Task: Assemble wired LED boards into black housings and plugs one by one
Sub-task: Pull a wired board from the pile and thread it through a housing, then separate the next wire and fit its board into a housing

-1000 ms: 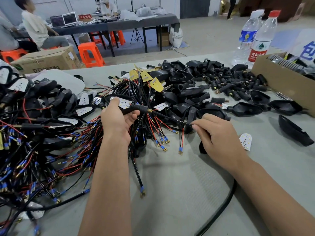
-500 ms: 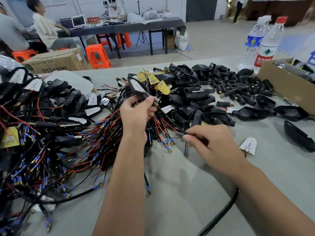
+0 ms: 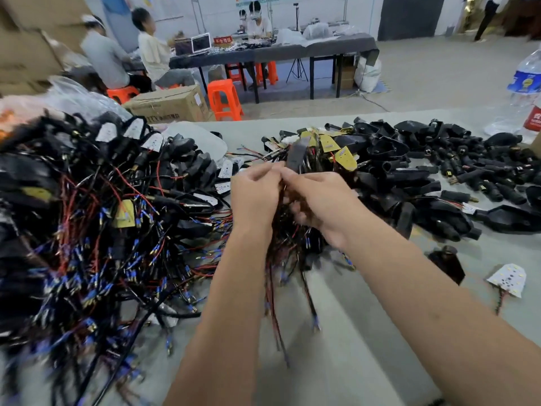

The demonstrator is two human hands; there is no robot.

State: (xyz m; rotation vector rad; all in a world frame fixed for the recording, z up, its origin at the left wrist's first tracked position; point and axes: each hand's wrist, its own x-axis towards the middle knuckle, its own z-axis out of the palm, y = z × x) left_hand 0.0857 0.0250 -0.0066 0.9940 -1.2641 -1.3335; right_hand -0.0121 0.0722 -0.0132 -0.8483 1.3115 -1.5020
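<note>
**Hands brought together, wired piece raised**

The left hand and right hand, well apart a second ago, now meet fingertip to fingertip. The black wedge-shaped plastic housing stands upright above them, blurred. Its thin red-and-black wire leads have lifted and now dangle beneath the wrists.

A single head-worn wide-angle view looks forward and down across the grey table from close above it. Both forearms rise from the bottom edge to frame centre; the far room fills the top, edges blurred and bowed.
</note>
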